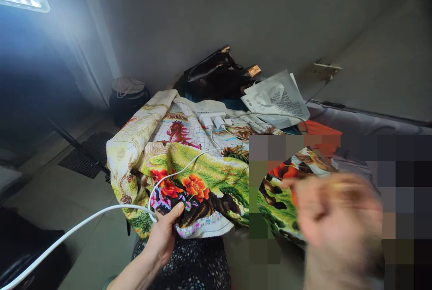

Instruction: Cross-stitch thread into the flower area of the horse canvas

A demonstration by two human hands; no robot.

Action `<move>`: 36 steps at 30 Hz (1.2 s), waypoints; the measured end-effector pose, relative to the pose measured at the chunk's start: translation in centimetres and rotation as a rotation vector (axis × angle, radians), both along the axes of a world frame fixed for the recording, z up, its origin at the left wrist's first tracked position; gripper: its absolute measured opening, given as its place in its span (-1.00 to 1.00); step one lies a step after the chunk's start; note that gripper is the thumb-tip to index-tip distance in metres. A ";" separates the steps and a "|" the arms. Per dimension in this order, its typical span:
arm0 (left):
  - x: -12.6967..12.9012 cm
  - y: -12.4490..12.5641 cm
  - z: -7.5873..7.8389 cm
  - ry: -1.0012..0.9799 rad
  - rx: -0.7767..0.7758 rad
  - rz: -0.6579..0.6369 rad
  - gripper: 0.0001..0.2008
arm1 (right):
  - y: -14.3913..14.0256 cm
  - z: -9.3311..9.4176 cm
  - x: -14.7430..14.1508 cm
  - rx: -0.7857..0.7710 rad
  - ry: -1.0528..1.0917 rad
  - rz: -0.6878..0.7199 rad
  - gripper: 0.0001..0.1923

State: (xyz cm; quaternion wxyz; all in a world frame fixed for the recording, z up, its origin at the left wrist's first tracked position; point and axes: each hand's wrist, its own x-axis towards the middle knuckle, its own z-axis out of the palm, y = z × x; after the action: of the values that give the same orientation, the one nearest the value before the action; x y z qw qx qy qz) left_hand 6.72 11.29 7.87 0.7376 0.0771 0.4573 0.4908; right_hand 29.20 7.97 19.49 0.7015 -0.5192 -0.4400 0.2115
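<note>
A large cross-stitch cloth (189,168) with horses, red flowers and green grass lies spread in front of me. My left hand (165,231) grips its near edge, thumb on top by the flowers. My right hand (334,213) is raised close to the camera and blurred by motion; its fingers are curled, and I cannot tell whether they hold anything. A white cable (101,216) runs from the lower left across the cloth, passing by my left thumb.
White chargers (212,121) sit on the cloth's far part. Behind are a dark bag (216,74), a printed plastic bag (280,99) and an orange item (320,130). A dark pot (128,96) stands on the floor at left. Part of the right side is pixelated.
</note>
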 end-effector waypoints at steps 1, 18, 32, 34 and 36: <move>0.0 0.0 0.0 -0.002 -0.007 -0.001 -0.42 | 0.3 -1.6 -1.6 -0.027 0.069 0.115 -0.83; -0.3 0.0 0.2 0.013 -0.001 0.005 -0.49 | 0.6 -9.2 -9.6 -0.497 -0.677 0.393 -0.71; -0.4 -0.2 0.0 -0.021 0.067 -0.026 -0.77 | 0.8 -9.8 -11.6 -0.471 -0.865 0.187 -0.79; -0.3 0.0 0.1 -0.028 0.044 -0.028 -0.77 | -0.2 -10.2 -11.7 -0.330 -0.755 0.161 -0.85; -0.1 0.2 0.3 -0.055 0.018 -0.045 -0.77 | -1.7 -11.0 -11.6 -0.166 -0.690 0.286 -0.91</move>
State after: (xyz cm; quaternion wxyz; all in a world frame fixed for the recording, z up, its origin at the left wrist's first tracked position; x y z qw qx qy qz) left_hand 6.63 11.52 8.17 0.7599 0.0805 0.4305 0.4803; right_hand 17.58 6.23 8.45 0.4309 -0.5484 -0.6997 0.1548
